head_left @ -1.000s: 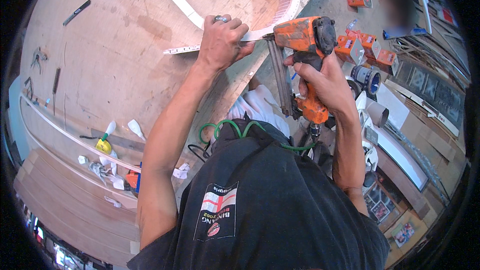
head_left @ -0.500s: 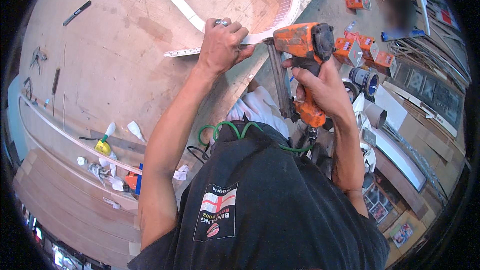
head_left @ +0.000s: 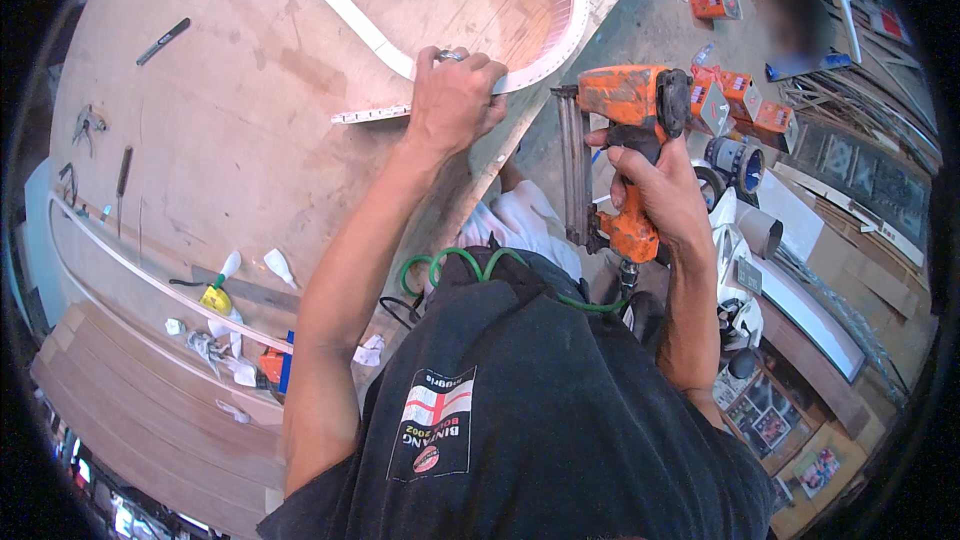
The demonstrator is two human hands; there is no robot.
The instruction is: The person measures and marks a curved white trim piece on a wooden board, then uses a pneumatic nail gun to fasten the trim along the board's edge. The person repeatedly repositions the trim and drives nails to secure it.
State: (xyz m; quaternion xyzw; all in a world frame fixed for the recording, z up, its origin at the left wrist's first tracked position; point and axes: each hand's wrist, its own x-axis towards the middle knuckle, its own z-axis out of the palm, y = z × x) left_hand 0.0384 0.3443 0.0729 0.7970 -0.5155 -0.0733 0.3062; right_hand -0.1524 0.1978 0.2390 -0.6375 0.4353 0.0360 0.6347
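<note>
My left hand (head_left: 452, 105) is closed round the bend of a pale, curved wooden strip frame (head_left: 549, 58) near the edge of the worktable (head_left: 270, 140). One straight arm of the frame runs away to the upper left, and a short end sticks out left of my hand. My right hand (head_left: 660, 185) grips an orange nail gun (head_left: 622, 92) by its handle, fingers at the trigger. The gun's nose is apart from the frame, out beyond the table edge. A green coiled air hose (head_left: 590, 306) leads to the base of its handle.
On the table lie a cutter knife (head_left: 163, 41), pliers (head_left: 88, 128), a screwdriver (head_left: 123, 180) and a yellow-labelled glue bottle (head_left: 215, 297). Long thin strips (head_left: 170, 275) cross the left side. Orange boxes (head_left: 712, 0), a cylinder and scrap boards lie on the floor at right.
The nail gun in my right hand has moved right, its nose away from the frame. My left hand still holds the frame, which has shifted slightly in view.
</note>
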